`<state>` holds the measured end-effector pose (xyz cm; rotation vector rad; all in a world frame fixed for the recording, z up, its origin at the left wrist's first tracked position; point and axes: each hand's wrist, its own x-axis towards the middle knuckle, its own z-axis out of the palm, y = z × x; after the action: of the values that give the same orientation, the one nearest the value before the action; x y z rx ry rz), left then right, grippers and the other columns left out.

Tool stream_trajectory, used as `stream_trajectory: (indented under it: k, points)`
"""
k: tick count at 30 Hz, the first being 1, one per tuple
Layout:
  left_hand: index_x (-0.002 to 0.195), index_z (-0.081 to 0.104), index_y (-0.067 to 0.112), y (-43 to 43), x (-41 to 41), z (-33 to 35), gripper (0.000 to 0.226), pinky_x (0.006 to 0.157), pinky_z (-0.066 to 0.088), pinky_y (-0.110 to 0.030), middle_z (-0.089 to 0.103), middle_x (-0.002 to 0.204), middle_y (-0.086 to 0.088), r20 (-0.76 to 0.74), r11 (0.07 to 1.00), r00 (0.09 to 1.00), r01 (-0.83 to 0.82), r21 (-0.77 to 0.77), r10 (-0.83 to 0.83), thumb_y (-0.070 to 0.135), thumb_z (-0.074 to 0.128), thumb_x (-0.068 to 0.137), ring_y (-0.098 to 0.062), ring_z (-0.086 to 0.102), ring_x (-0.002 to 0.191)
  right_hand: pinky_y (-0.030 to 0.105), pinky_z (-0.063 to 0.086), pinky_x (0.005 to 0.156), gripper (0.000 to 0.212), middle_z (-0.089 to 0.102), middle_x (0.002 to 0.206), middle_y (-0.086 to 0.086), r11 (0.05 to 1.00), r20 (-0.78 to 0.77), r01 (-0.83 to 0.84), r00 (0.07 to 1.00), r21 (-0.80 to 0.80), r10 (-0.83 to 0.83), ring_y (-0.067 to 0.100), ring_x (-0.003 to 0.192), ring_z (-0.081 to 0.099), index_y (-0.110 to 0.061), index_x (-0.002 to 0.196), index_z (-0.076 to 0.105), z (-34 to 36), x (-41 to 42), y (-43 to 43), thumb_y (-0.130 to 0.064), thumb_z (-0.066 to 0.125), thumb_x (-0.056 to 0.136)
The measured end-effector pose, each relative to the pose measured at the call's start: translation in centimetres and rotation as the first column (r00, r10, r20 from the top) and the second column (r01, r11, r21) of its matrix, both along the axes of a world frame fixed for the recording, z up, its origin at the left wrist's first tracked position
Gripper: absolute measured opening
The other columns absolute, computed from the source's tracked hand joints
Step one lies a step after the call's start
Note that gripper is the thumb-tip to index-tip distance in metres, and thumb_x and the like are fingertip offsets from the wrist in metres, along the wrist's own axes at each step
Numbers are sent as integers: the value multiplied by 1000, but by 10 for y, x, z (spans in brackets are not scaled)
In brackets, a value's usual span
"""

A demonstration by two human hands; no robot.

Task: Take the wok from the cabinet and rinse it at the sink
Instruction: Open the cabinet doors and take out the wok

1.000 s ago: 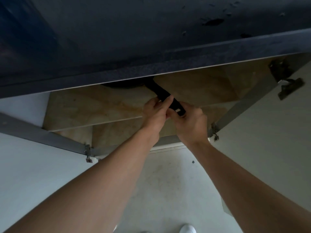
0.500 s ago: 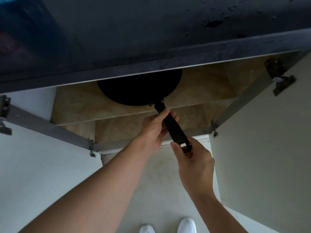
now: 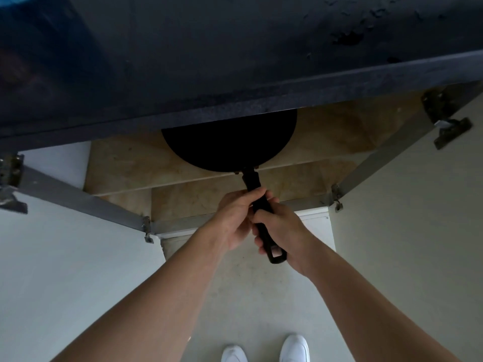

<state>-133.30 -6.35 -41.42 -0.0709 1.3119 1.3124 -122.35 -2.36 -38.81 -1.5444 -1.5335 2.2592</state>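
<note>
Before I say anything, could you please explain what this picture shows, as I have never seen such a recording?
No machine here: a person wears a camera on the head, looking down at their own arms. The dark slab on top is the countertop; under it is an open cabinet. A black wok shows inside, partly hidden by the countertop. Both hands have a grip on its handle: the left hand nearer the pan, the right hand near the end. The white shoes are the person's own.
</note>
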Motion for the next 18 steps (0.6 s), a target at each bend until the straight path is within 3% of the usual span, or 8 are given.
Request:
stream_trajectory:
  k: [2,4,6,9,14,18]
  points:
    - [104,67,-4,5,-2,0,22,76,59,-32,73,111,-24,5,999,1000,1,39,-2,16,64,95,-29,74,98,23,43,41,7,55,63,1,999,1,29,1000,39,-29,13,47,51,-13,93,60,-4,-3,-1,-17,55,94]
    - [103,63,-1,10,-2,-1,21,69,61,-32,73,98,-17,15,998,1000,-24,64,23,19,64,96,-25,75,85,24,42,40,10,53,57,-1,995,2,61,998,82,-61,11,43,48,-13,86,60,-10,-4,-2,-18,55,95]
    - [97,60,3,12,2,-2,19,78,60,-36,67,80,-7,35,997,998,-44,65,42,22,64,96,-21,72,73,26,42,41,14,54,54,0,983,41,57,997,175,-65,13,40,49,-12,83,59,-16,-4,-6,-19,56,94]
    - [100,59,6,12,9,-6,20,92,56,-42,61,73,-4,100,994,992,-89,60,83,25,64,96,-18,64,60,28,44,40,18,56,51,4,947,89,17,995,321,-48,16,36,49,-9,82,58,-25,-2,-12,-21,56,95]
    - [104,54,10,3,17,-9,23,75,59,-34,54,65,0,77,996,994,-75,44,71,31,60,98,-14,52,53,20,38,36,20,60,57,0,910,116,2,992,415,-56,4,32,49,-13,84,58,-33,5,-31,-29,59,96]
    - [105,54,10,-10,26,-4,19,73,60,-33,53,65,-1,78,998,996,-56,29,54,27,60,98,-15,51,53,18,39,38,19,58,53,-4,905,101,24,992,426,-74,4,34,50,-14,82,59,-26,15,-47,-26,61,96]
